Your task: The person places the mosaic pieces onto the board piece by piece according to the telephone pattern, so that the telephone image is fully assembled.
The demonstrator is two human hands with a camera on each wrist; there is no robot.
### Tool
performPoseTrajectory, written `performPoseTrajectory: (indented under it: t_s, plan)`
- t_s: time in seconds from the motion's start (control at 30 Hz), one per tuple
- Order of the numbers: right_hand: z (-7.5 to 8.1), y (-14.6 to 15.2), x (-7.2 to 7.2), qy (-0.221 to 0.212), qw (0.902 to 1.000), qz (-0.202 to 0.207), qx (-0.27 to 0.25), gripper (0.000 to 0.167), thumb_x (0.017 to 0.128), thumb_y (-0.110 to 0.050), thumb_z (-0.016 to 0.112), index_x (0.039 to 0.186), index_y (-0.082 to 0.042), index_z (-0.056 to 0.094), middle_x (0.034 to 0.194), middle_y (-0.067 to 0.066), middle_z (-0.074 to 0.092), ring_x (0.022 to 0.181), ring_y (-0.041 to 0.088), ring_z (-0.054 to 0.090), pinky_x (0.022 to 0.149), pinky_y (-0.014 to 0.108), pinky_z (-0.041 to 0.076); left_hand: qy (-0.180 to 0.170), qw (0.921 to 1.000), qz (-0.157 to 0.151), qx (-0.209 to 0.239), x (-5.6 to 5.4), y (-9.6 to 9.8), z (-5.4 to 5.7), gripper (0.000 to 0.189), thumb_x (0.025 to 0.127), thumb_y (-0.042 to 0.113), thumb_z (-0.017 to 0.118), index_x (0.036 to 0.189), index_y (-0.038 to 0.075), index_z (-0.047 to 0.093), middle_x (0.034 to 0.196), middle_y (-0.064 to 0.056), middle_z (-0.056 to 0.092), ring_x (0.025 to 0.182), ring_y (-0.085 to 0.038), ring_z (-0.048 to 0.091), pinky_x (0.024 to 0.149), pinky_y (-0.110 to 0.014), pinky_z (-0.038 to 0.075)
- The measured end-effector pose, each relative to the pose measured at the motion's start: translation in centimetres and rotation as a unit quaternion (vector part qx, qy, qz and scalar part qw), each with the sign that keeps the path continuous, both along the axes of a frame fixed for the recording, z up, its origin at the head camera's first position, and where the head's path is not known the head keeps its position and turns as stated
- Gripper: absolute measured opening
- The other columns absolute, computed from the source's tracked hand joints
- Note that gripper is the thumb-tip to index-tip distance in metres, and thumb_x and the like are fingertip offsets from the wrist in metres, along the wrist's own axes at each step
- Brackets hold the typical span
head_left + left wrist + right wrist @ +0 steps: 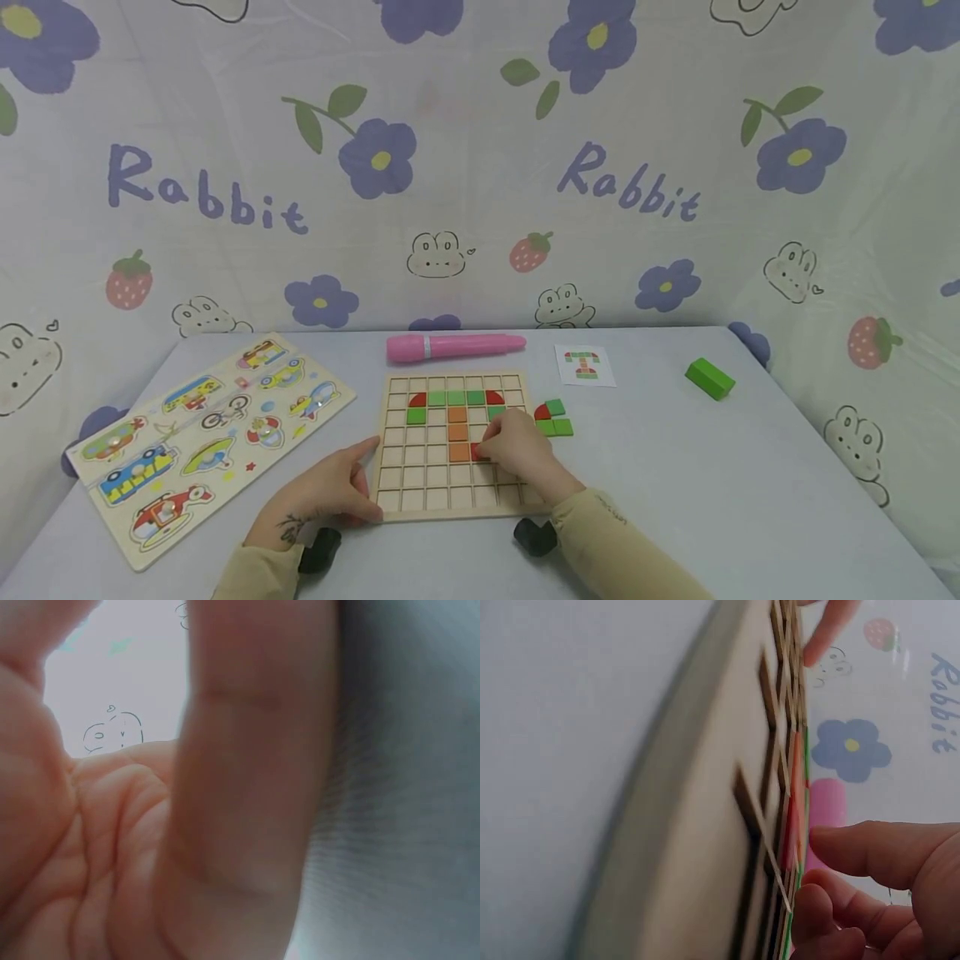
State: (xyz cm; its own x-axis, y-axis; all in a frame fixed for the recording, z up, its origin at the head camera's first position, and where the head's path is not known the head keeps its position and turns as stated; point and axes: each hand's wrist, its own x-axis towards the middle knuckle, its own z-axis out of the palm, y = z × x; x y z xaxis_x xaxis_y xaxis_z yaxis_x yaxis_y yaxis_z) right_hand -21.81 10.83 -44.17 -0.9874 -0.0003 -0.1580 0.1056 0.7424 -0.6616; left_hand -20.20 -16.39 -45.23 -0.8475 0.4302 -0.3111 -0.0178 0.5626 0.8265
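Observation:
A wooden grid board [423,477] lies in front of me, holding several tiles: a row of green tiles [456,398] between two red rounded tiles [417,400], and a column of orange tiles [457,432] below. My right hand [519,450] is over the board's right half, its thumb and fingertips pinching a red tile [476,452] beside the lowest orange one. The right wrist view shows the curled fingers [814,907] close to the grid, edge-on. With fingers extended, my left hand [326,487] touches the board's left edge and near corner. Its palm [120,817] fills much of the left wrist view.
Right of the board lie several green tiles [554,427] and a red rounded tile [542,412]. Behind are a pattern card [585,367] and a pink marker-shaped object [465,346]. A green block [710,378] lies far right, a vehicle puzzle board [247,475] left.

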Motion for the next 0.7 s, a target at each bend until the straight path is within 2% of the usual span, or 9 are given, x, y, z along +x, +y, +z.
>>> performPoseTrajectory:
  t_s: [0.27,0.37,0.47,0.53,0.7]
  plan:
    - [1.6,2.7,-1.3,0.080,0.9965,0.009,-0.021,0.012,0.079,-0.016,0.069,0.087,-0.007,0.066,0.079,0.003,0.059,0.070,0.016,0.051,0.057,0.027,0.040,-0.002,1.0000,-0.003,0.004,0.0,-0.1,0.1,0.107,0.060,0.010,0.083,0.145,-0.001,0.020,0.066,-0.005,0.056,0.050,-0.011,0.052,0.048,-0.025,0.043]
    - [2.0,4.1,-1.9,0.104,0.9922,0.025,-0.065,0.020,0.079,-0.015,0.069,0.097,-0.006,0.066,0.083,0.006,0.060,0.072,0.017,0.051,0.059,0.027,0.041,-0.001,1.0000,-0.004,0.004,0.0,-0.1,0.1,0.107,0.060,0.010,0.084,0.145,-0.001,0.020,0.066,-0.005,0.056,0.050,-0.011,0.052,0.048,-0.025,0.043]
    - [2.0,5.7,-2.6,0.107,0.9831,0.043,-0.142,0.030,0.079,-0.011,0.070,0.108,-0.007,0.063,0.090,0.010,0.060,0.076,0.020,0.051,0.060,0.027,0.044,-0.001,1.0000,-0.005,0.004,0.0,-0.1,0.1,0.108,0.060,0.010,0.084,0.145,-0.001,0.019,0.066,-0.004,0.056,0.051,-0.011,0.052,0.048,-0.025,0.043]
    - [1.8,6.8,-3.2,0.100,0.9784,0.047,-0.175,0.035,0.079,-0.009,0.070,0.112,-0.009,0.062,0.095,0.011,0.059,0.079,0.020,0.051,0.063,0.027,0.046,0.000,1.0000,-0.006,0.005,0.0,-0.1,0.1,0.108,0.060,0.010,0.084,0.145,-0.001,0.019,0.066,-0.004,0.056,0.051,-0.011,0.051,0.048,-0.025,0.043]
    - [1.1,9.3,-4.6,0.096,0.9795,0.054,-0.169,0.042,0.078,-0.007,0.070,0.119,-0.006,0.059,0.102,0.016,0.057,0.082,0.022,0.052,0.068,0.027,0.047,-0.002,1.0000,-0.007,0.004,0.0,-0.1,0.0,0.107,0.060,0.011,0.084,0.145,-0.001,0.020,0.067,-0.005,0.056,0.051,-0.012,0.052,0.049,-0.025,0.043]
